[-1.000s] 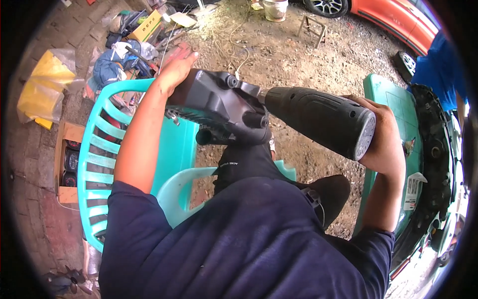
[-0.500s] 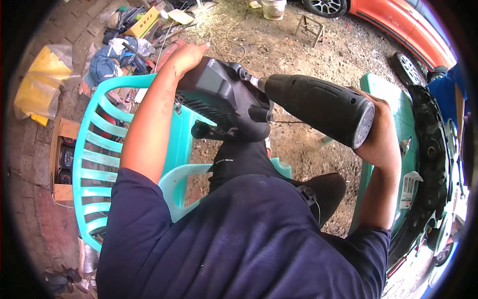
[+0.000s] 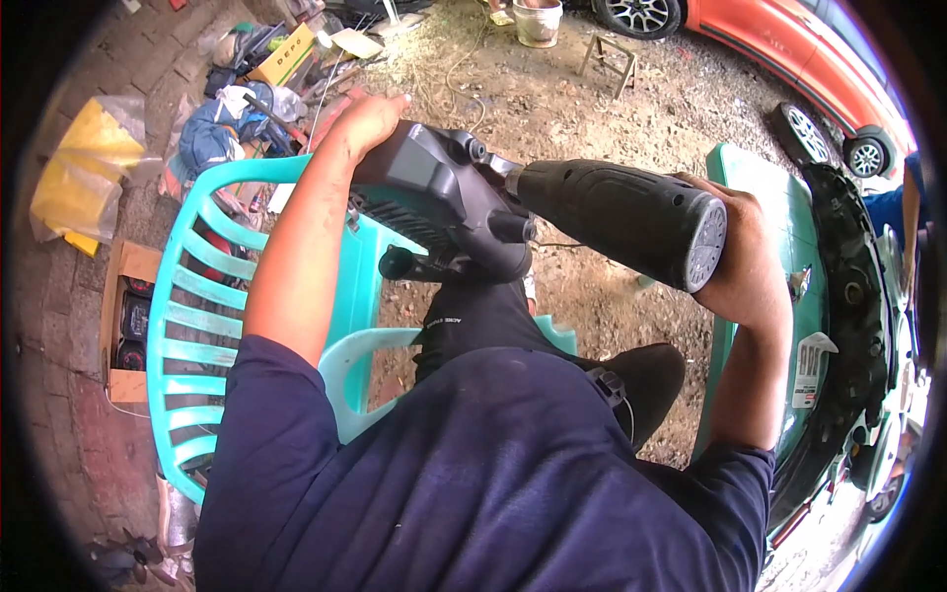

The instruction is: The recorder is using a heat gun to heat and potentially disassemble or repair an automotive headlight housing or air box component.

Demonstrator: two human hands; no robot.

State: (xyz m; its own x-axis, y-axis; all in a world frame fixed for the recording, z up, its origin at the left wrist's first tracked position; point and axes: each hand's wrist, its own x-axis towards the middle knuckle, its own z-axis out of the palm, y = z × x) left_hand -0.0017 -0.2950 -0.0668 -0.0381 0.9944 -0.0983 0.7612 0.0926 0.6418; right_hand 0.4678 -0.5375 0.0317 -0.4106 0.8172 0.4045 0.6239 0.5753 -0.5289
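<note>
A black plastic car-lamp-like housing (image 3: 434, 178), with ribs and round stubs, rests at my lap, its lower part against my dark trouser leg. My left hand (image 3: 367, 123) grips its far left edge; one finger points outward and the others are partly hidden. On the right, my right hand (image 3: 747, 252) is closed round a black barrel-shaped power tool (image 3: 612, 212) with a round vented rear end. Its handle is hidden behind the barrel and hand. The tool's narrow metal tip points left and meets or nearly meets the housing's upper right side; contact cannot be made out.
A turquoise plastic chair (image 3: 202, 311) stands at left, by an open cardboard box (image 3: 123, 326) and yellow plastic-wrapped sheets (image 3: 89, 163). At right, a green table (image 3: 735, 168) bears a long black car part (image 3: 853, 286). Beyond are a bucket (image 3: 539, 22), metal stand (image 3: 607, 64) and orange car (image 3: 789, 59).
The power tool and my right hand have shifted slightly left. My left hand still holds the housing, and the background has moved a little with the view.
</note>
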